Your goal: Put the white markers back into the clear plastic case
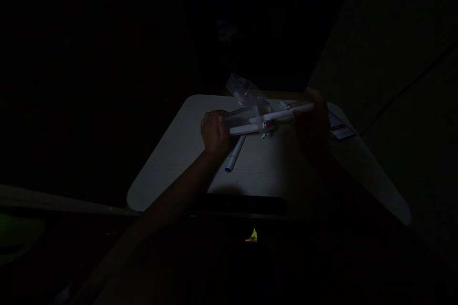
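Observation:
My left hand is wrapped round the closed end of a clear plastic case, which lies tilted on its side above the table. Its hinged lid stands open at the top. Inside the case is a white marker, with a red or pink end near the mouth. My right hand pinches another white marker, whose far tip is inside the case's mouth. A loose white marker with a dark blue end rests on the table under the case. Dim light hides much of my right hand.
The pale table has rounded corners and a dark slot along its near edge. A phone or card with a lit-looking face lies at the right edge. A wall rises on the right. The surroundings are very dark.

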### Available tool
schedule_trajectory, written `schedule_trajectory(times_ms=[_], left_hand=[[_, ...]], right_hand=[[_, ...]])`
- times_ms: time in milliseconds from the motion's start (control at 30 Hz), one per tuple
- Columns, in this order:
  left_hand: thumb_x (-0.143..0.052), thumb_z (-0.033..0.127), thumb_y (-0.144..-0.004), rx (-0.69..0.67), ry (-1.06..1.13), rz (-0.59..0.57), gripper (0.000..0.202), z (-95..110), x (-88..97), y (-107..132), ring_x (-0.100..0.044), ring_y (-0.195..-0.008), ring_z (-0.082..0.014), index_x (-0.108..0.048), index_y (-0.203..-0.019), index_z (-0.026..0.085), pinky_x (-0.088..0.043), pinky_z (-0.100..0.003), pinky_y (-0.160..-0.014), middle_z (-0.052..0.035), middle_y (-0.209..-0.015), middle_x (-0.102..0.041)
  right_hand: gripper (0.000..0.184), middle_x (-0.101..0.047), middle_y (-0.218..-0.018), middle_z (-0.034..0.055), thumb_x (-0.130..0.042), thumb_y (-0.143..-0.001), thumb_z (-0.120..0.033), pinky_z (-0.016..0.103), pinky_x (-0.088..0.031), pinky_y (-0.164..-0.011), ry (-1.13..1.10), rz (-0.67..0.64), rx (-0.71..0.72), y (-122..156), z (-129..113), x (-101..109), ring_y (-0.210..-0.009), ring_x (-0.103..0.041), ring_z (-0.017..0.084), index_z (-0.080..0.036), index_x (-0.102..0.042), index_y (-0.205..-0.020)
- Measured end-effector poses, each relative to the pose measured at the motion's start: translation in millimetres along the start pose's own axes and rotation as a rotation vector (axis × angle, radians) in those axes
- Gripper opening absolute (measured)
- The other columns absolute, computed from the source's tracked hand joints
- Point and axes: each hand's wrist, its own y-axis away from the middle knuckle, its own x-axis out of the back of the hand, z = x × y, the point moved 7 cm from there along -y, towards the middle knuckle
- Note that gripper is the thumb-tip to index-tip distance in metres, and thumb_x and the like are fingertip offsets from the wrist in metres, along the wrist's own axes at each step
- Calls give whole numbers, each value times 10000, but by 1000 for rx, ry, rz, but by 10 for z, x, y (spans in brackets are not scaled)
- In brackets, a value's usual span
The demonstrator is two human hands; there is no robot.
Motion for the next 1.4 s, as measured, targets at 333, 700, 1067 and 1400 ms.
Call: schedule_trajectory(times_ms=[333,700,1067,1400], left_hand=[[-97,575,-1022,2,-4,-5,677,0,2,6,-598,-895,-281,-650,-966,189,-422,-442,-830,-148,-911,-666],[-90,584,-1019,14,-7,-9,671,-10,-9,7,-594,-910,-270,-638,-973,200,-417,-429,-835,-134,-920,-660],[-72,599,-1016,7,-6,-8,691,9,-4,1,-603,-905,-264,-636,-955,203,-416,-422,-832,-126,-908,-667],[-110,595,-1018,17,28,-30,679,-22,-19,12,-585,-927,-288,-653,-983,189,-407,-445,-853,-144,-924,-644]], right_hand=[[478,-703,-1039,48,-481,-977,-562,416,-614,-735,-23,15,-37,109,-2,-163,-821,-692,203,-301,-455,-1377],[471,-705,-1013,52,-459,-977,-597,404,-604,-750,-8,-12,-47,105,-35,-196,-828,-681,207,-292,-474,-1337],[485,-711,-1004,53,-461,-963,-631,395,-604,-733,13,-16,-65,125,-43,-216,-813,-680,208,-299,-502,-1315],[465,-715,-1006,56,-475,-969,-610,396,-613,-736,-9,-27,-84,154,-39,-244,-844,-695,215,-292,-511,-1308]])
